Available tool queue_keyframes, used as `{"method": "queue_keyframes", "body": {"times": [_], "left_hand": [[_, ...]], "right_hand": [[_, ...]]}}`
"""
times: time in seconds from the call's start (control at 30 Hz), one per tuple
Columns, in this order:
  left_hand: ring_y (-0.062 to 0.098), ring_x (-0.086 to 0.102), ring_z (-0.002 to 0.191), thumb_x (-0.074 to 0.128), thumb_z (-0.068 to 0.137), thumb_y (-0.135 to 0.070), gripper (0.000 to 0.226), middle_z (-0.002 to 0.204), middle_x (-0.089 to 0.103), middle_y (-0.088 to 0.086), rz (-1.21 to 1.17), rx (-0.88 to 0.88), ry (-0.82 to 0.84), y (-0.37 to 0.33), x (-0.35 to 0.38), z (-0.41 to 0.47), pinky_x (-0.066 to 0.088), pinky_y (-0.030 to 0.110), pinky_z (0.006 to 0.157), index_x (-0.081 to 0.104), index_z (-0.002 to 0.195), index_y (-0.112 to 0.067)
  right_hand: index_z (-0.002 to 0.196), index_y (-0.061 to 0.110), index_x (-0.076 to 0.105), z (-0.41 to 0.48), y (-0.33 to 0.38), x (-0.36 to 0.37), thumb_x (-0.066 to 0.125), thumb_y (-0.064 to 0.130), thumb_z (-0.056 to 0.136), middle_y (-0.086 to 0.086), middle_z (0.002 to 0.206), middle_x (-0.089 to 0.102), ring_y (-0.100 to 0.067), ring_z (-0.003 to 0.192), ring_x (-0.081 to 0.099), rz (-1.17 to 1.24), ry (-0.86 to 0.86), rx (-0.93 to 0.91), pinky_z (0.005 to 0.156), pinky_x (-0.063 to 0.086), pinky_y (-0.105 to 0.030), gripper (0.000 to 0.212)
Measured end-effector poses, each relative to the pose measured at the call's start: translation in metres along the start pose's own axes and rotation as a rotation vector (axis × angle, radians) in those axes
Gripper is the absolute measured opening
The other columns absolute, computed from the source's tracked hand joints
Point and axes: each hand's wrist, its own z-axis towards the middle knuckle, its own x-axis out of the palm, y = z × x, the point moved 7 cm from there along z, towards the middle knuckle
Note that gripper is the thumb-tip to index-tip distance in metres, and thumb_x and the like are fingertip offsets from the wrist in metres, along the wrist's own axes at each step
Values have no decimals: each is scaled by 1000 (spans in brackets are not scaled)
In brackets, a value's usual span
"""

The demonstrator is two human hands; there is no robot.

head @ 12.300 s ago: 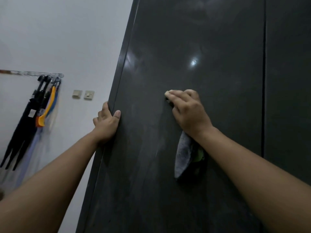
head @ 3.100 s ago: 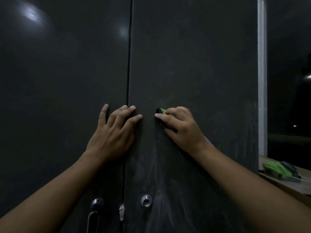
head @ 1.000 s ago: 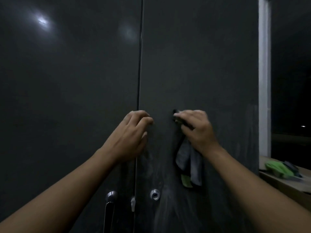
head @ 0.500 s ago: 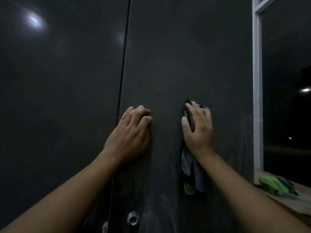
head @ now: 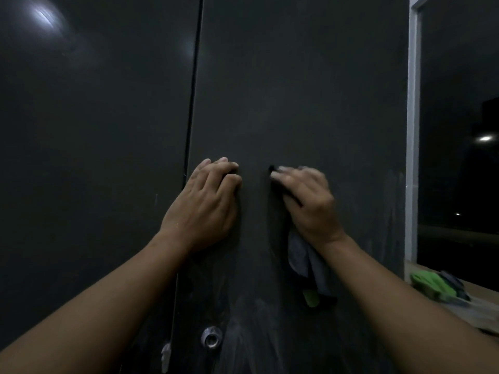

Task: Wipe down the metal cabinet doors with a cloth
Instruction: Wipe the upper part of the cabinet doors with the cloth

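Observation:
Two dark metal cabinet doors fill the view, the left door [head: 94, 157] and the right door [head: 310, 90], split by a vertical gap. My right hand [head: 307, 203] presses a grey cloth with a green patch [head: 307, 268] flat against the right door; the cloth's loose end hangs below my wrist. My left hand [head: 205, 209] rests on the right door just right of the gap, fingers curled, holding nothing. Pale wipe streaks show on the door's lower part.
A round metal lock [head: 211, 339] sits low on the right door, with a small latch [head: 165, 356] at the gap. A white window frame [head: 411, 130] borders the cabinet on the right. A green and grey cloth [head: 434, 286] lies on the wooden ledge [head: 486, 314].
My right hand has swept left with the cloth, its fingers turning from upward to leftward. My left hand has stayed by the gap. The view has shifted slightly right and down.

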Motion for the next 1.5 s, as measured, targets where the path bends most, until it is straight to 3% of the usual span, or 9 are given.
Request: {"method": "queue_keyframes", "body": {"times": [0.17, 0.47, 0.63, 0.93, 1.0, 1.13, 1.23, 1.4, 1.5], "left_hand": [[34, 45, 134, 41, 96, -24, 30, 134, 51, 16, -12, 6, -44, 0, 0, -1, 25, 48, 121, 53, 119, -9], [33, 46, 133, 47, 96, -24, 30, 132, 52, 15, -40, 6, -70, 1, -1, -2, 28, 47, 120, 53, 122, -9], [31, 45, 133, 51, 95, -22, 30, 132, 52, 13, -40, 5, -76, 2, 0, -2, 27, 45, 121, 53, 122, -9], [34, 48, 123, 50, 93, -22, 30, 125, 48, 15, -23, 2, -100, 2, 0, -2, 28, 46, 119, 44, 120, -10], [34, 48, 123, 48, 92, -22, 30, 124, 48, 14, -25, 2, -95, 1, 1, -2, 28, 45, 119, 44, 120, -11], [34, 48, 123, 48, 92, -19, 30, 122, 49, 13, -23, 7, -100, 1, 2, -2, 27, 45, 120, 44, 120, -11], [34, 49, 122, 45, 92, -21, 29, 122, 49, 14, -19, 14, -108, 1, 1, -2, 29, 46, 119, 45, 120, -11], [34, 47, 122, 45, 92, -23, 32, 122, 49, 15, 2, 23, -93, 1, 2, -3, 29, 46, 119, 46, 121, -11], [34, 45, 126, 43, 94, -25, 34, 125, 47, 16, 39, 29, -66, 0, 3, -3, 27, 47, 120, 46, 125, -11]], "right_hand": [[124, 8, 70, 54, -20, 12, 58, 5, 91, -8, 127, 69, -26, 121, 57, 12, -165, 359, 112, 36, -29, 36], [118, 1, 73, 73, -6, 11, 50, -6, 93, -14, 129, 66, -31, 126, 57, 127, 208, -170, 116, 38, -33, 35], [127, 5, 69, 122, -41, 15, 51, -1, 87, -15, 134, 64, -32, 133, 55, 26, -1, 285, 116, 22, -11, 44], [117, 1, 73, 74, 21, 25, 57, -11, 91, -14, 128, 67, -30, 127, 58, 200, 239, -194, 112, 43, -42, 33], [114, 0, 74, 78, 3, 16, 54, -13, 90, -15, 125, 68, -31, 123, 61, 142, 164, -152, 112, 43, -37, 34], [124, 7, 71, 86, -45, 0, 51, -11, 84, -9, 131, 67, -23, 130, 57, -21, -53, 260, 116, 35, -23, 48], [121, 7, 73, 72, -23, 9, 53, -8, 81, -6, 129, 68, -15, 128, 56, 10, -19, 166, 115, 40, -33, 47], [119, 5, 73, 25, 3, 9, 59, -2, 91, -9, 129, 66, -29, 125, 59, 66, 187, -97, 112, 42, -42, 33], [119, 2, 72, 26, -15, 1, 59, -6, 90, -11, 124, 66, -30, 120, 59, 2, 167, -62, 107, 46, -43, 32]]}}
